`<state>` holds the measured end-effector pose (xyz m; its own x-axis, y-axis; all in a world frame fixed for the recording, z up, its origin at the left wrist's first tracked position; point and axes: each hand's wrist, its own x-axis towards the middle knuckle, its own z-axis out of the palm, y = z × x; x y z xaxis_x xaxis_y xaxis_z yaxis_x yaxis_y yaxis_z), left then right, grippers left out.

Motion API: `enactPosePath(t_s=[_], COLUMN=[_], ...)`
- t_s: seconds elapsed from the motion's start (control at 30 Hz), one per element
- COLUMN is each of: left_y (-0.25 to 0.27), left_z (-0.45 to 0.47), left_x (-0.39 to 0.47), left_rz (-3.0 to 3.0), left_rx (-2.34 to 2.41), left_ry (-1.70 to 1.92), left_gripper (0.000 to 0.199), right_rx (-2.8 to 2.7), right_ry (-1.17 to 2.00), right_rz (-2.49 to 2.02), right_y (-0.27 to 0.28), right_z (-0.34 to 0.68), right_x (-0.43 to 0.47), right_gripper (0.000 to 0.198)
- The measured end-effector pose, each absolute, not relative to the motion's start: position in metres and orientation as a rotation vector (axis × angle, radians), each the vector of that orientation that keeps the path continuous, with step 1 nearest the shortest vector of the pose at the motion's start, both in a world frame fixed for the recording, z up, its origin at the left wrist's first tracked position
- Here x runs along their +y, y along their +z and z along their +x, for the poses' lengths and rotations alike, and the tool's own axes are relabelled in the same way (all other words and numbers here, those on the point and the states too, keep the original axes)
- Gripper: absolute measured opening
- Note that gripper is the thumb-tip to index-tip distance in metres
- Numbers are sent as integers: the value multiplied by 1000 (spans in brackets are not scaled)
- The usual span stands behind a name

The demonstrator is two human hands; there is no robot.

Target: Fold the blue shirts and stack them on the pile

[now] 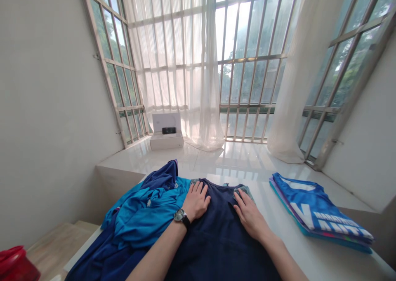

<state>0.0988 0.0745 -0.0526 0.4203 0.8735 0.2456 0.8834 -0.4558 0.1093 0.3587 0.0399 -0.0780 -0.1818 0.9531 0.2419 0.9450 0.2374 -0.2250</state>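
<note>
A dark navy shirt (222, 235) lies spread flat in front of me, its neckline toward the window and patterned grey-green fabric at both shoulders. My left hand (197, 199) rests flat on its left shoulder, fingers stretched out, a watch (180, 216) on that wrist. On the opposite shoulder lies my right hand (248, 215), fingers spread over the patterned patch (250, 190). Rumpled teal and blue clothes (136, 219) are heaped against the navy shirt's left side.
A folded stack of shirts (321, 211), a blue printed one on top, sits at the right of the white table (262, 182). On the sill stands an open white box (166, 142) by sheer curtains (204, 120) and a barred window. A red container (18, 264) is at lower left.
</note>
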Motion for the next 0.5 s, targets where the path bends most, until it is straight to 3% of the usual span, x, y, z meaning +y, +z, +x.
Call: enactPosePath(t_s=[0.5], left_y=[-57], left_z=[98], left_x=[80], left_rz=[-2697], left_rx=[-1643], left_ry=[-370], left_gripper=[62], right_rx=[-2264], right_ry=[172], right_rz=[-1964], right_y=[-65], right_z=[350], right_x=[35], right_gripper=[65])
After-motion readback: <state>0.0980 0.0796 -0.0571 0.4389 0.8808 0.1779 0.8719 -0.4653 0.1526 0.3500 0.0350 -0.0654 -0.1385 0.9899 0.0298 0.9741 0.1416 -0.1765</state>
